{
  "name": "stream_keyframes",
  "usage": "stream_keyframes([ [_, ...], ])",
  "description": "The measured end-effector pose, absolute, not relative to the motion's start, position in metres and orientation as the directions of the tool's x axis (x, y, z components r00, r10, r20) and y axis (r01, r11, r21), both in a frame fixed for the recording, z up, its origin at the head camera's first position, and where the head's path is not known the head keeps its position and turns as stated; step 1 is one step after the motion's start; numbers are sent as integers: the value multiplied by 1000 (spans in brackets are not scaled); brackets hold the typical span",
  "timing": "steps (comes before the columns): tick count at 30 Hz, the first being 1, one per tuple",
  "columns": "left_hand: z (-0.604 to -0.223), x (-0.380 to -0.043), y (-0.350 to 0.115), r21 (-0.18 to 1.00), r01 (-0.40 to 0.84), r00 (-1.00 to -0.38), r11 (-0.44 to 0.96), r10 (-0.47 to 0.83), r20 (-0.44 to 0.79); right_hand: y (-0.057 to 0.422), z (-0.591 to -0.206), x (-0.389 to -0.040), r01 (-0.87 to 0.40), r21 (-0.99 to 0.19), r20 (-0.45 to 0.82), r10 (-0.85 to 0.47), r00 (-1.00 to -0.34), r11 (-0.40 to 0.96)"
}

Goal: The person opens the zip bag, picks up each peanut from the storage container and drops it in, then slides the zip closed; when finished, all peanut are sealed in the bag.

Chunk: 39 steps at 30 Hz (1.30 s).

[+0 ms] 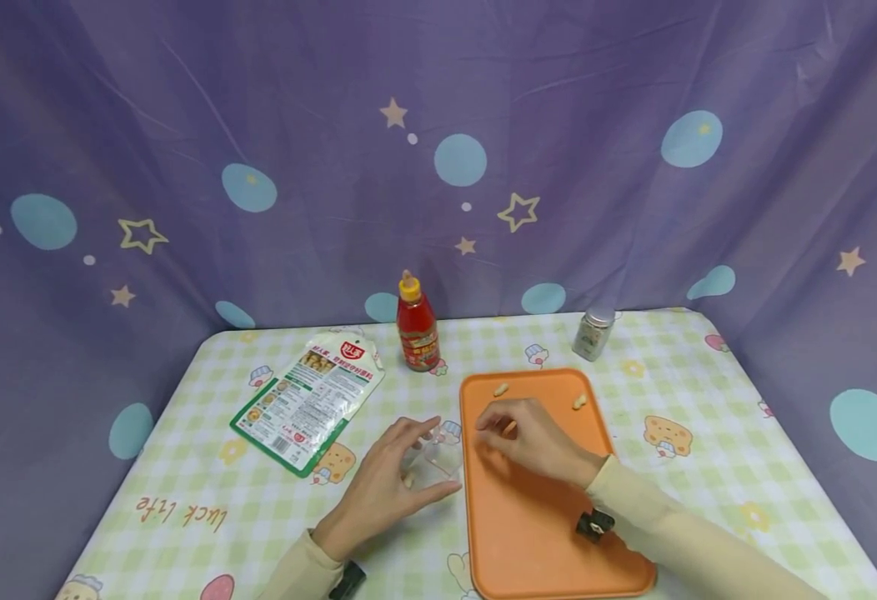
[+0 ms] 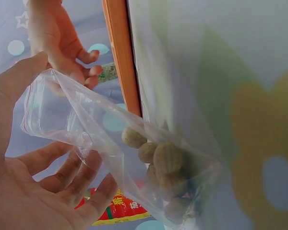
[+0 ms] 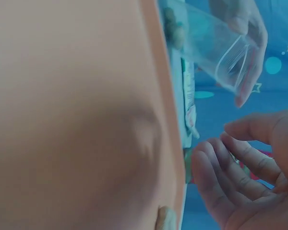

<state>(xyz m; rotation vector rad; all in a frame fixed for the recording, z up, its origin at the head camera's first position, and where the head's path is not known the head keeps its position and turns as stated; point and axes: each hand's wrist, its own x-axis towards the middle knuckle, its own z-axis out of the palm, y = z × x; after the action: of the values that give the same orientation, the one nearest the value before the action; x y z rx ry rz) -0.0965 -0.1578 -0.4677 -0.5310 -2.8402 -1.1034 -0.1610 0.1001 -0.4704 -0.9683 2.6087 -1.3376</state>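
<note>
My left hand [image 1: 389, 479] holds a clear zip bag [image 1: 438, 458] beside the tray's left edge, thumb and fingers spread around its mouth. In the left wrist view the bag's mouth gapes toward the right hand, and several peanuts [image 2: 168, 158] lie at its bottom. My right hand [image 1: 524, 437] hovers over the left part of an orange tray [image 1: 536, 533], fingers loosely bent, thumb tip close to the index fingertip. Nothing shows between those fingertips in the right wrist view. Near the tray's far end lie two peanuts, one left [image 1: 501, 389] and one right [image 1: 579, 402].
A white and green seasoning packet [image 1: 311, 400] lies flat at the left. Behind the tray stand a red sauce bottle [image 1: 418, 329] with a yellow cap and, farther right, a small shaker jar [image 1: 593, 335]. A checked cloth [image 1: 709, 517] covers the table; a purple curtain [image 1: 596, 167] hangs behind.
</note>
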Motion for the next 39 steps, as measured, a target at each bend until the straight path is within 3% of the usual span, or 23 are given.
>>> stream_keyframes([
  [30, -467, -99, -160, 650, 311, -946, 693, 292, 140, 136, -498, -205, -474, -670, 235, -443, -865, 571],
  [39, -468, -98, -158, 656, 306, -946, 690, 295, 131, 134, -499, -208, -439, -683, 181, -446, -876, 584],
])
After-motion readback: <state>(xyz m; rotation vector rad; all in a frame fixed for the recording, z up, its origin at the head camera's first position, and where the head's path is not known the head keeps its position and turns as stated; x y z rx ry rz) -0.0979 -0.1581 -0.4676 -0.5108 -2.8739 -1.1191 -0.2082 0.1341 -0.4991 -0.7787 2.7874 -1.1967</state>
